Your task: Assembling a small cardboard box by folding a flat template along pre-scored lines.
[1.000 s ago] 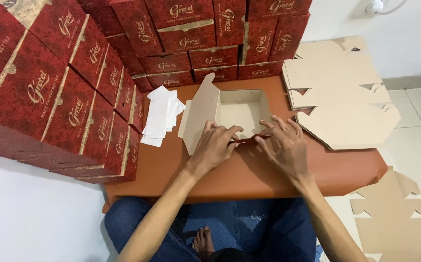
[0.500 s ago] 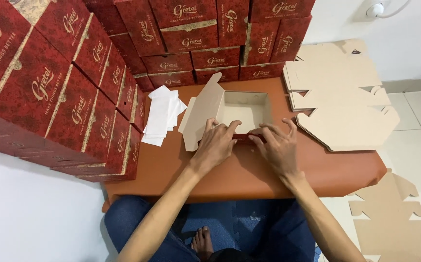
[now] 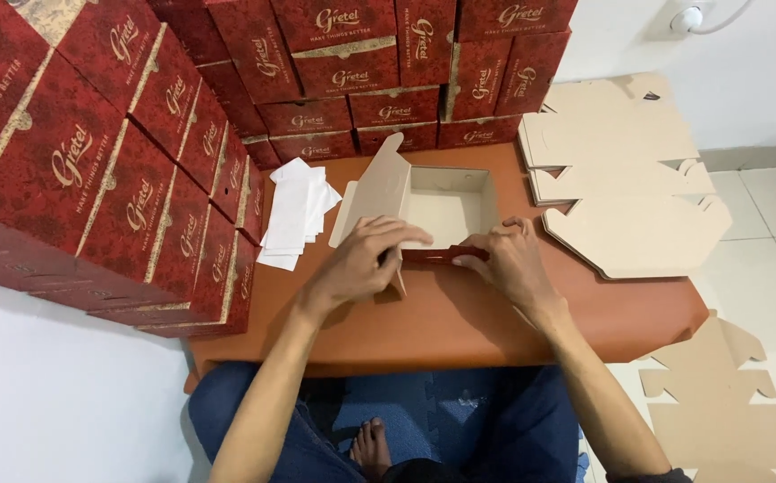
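Nearest the camera, a bare foot [image 3: 372,447] and blue-trousered knees show under the front edge of the low brown table [image 3: 459,317], whose smooth top serves as the landmark here. On it, both hands press down on the near wall of a half-formed cardboard box [image 3: 446,206]: the left hand [image 3: 361,259] curls its fingers over the near left corner, closed on the card, while the right hand [image 3: 504,259] pinches the red-printed front flap flat, thumb and fingers together on it. Held this way, the wall seems to be kept folded while the shape sets. The box sits at the table's middle, plain buff inside, its lid panel tilted up on the left side. Left of it on the table lies a small heap of white paper slips [image 3: 294,215]. On the table's right part rests a stack of flat die-cut blanks [image 3: 625,179], matte and notched; more blanks [image 3: 719,402] lie on the tiled floor right of the table. Along the table's far and left edges rise walls of finished red boxes [image 3: 343,63], glossy with gold patterning.
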